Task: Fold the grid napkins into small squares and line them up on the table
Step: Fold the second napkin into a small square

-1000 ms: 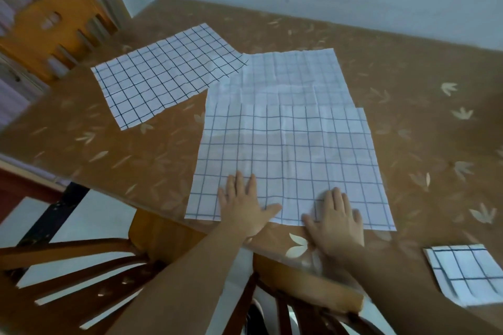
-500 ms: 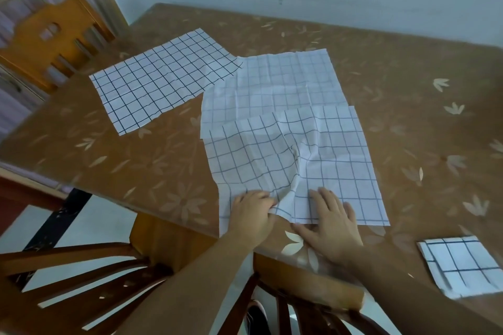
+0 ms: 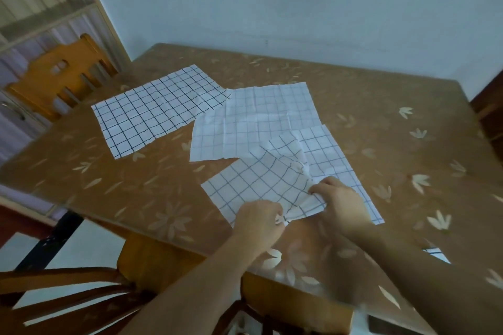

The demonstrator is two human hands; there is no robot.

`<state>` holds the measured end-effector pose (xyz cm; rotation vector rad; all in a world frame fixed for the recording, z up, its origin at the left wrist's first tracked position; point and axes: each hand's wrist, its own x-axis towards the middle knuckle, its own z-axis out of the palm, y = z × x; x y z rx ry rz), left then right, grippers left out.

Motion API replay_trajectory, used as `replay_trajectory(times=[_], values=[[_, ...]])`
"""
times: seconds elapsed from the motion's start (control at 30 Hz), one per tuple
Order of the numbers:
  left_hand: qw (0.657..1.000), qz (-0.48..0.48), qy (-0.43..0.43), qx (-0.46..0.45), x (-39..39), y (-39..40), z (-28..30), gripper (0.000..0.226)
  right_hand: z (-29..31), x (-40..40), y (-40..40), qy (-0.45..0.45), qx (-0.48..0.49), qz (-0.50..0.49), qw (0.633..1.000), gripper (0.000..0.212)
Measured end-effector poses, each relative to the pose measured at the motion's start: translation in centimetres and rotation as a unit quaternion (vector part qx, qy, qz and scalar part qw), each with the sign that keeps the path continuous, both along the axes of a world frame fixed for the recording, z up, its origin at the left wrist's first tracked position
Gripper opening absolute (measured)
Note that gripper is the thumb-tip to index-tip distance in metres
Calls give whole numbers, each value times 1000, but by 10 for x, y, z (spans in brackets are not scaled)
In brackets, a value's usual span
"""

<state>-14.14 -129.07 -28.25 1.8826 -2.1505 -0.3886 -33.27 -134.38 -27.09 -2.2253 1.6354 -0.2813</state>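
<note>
Left hand (image 3: pixel 260 219) and right hand (image 3: pixel 340 205), fingers curled, pinch the near edge of the rumpled nearest napkin (image 3: pixel 261 182), which bunches between them. Two flat napkins lie beyond, at 12 o'clock (image 3: pixel 258 119) and 10 o'clock (image 3: pixel 155 110).

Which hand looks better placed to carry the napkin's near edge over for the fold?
Probably the left hand: it pinches the bunched near edge of the nearest napkin, with its loose, lifted half ahead. The right hand grips it too, pinning the flatter half.

Wooden chair (image 3: pixel 58 76) stands beside floral-patterned brown table (image 3: pixel 394 149), pale wall (image 3: pixel 272 3) behind.
</note>
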Motion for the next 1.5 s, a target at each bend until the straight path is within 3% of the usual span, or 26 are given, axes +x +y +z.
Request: replay_trajectory(times=[0.13,0.2,0.3,0.37,0.43,0.53,0.57,0.63,0.73,0.8,0.83,0.97,1.13,1.27,1.43,1.5], values=[[1000,12,-27,2,-30,-5,8,16,14,-52,-18,1,-14,23,1000,41],[1000,22,7,-11,-57,-4,13,9,16,-74,-22,-52,-30,-60,996,53],[992,117,29,-26,-99,-8,25,15,21,-99,-14,-161,47,-269,948,57],[981,178,70,7,-121,-9,36,14,21,-113,-1,-209,88,-289,930,39],[977,199,70,8,-142,-8,44,17,24,-124,15,-283,174,-234,914,47],[988,153,33,-12,-183,-1,53,24,36,-134,36,-392,389,-177,814,61],[992,126,7,-13,-197,3,58,21,41,-137,40,-423,426,-174,781,58],[995,93,-36,-10,-220,9,59,26,47,-143,38,-450,437,-215,749,44],[997,64,-28,-41,-240,25,53,43,51,-161,32,-441,396,-240,769,22],[992,70,-35,-103,-245,40,49,26,55,-177,30,-434,392,-226,779,17],[990,75,-28,-117,-246,48,47,28,58,-186,29,-438,399,-221,775,16],[993,88,-40,-75,-250,79,35,58,69,-224,38,-406,401,-210,794,19],[991,110,-28,-75,-268,104,38,37,77,-283,57,-366,395,-203,818,18],[991,113,-47,-56,-294,112,44,31,78,-316,75,-418,339,-243,807,26],[991,80,-106,-21,-347,100,38,28,47,-359,104,-422,425,-237,765,30],[988,65,-137,-8,-369,92,33,27,39,-382,95,-413,410,-258,772,21]])
